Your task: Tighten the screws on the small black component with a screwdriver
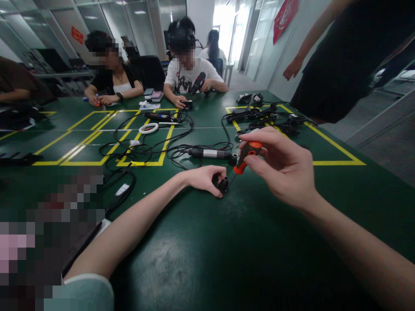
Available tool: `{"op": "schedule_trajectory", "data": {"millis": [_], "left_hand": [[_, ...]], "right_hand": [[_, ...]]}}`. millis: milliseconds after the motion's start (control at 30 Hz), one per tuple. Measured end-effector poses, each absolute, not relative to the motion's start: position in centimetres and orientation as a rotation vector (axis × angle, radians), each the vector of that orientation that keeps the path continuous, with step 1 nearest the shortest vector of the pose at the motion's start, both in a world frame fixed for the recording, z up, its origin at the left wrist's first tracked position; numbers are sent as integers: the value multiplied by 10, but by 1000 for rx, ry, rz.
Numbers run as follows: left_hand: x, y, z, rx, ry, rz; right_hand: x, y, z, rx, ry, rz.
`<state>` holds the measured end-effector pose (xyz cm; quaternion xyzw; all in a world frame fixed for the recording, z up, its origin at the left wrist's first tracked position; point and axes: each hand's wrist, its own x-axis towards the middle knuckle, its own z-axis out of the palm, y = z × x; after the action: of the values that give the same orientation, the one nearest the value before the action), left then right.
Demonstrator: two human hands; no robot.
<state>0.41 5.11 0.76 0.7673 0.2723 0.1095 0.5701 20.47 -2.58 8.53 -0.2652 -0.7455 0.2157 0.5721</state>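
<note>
My left hand [207,179] is closed around a small black part [223,185], with thumb and fingers curled about it on the green table [181,242]. A short round stub stands up from that part. In my right hand [282,166] is a screwdriver [249,156] with an orange and dark grey handle, gripped between thumb and fingers. Its thin shaft slants down to the left, close to the black part; whether the tip touches it I cannot tell. Just behind my hands lies a black and grey electric screwdriver [209,153] with its cable.
Looped black cables [129,151] spread over the table's left and middle. A black cable pile [259,116] lies at the back right, inside yellow tape. A white ring [148,128] lies further back. Co-workers sit across the table, one holding a black power tool [197,83]; another person stands at right.
</note>
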Motion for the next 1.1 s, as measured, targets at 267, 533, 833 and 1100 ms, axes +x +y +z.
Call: {"op": "schedule_trajectory", "data": {"millis": [267,533,833,1100], "left_hand": [[4,51,7,1782,633,247],[4,52,6,1783,624,254],[3,51,9,1806,621,255],[3,51,7,1781,614,252]], "right_hand": [[205,-27,84,-566,-1738,624],[204,-28,86,-591,-1748,527],[204,-26,86,-585,-1746,469],[205,-27,85,-562,-1743,601]]}}
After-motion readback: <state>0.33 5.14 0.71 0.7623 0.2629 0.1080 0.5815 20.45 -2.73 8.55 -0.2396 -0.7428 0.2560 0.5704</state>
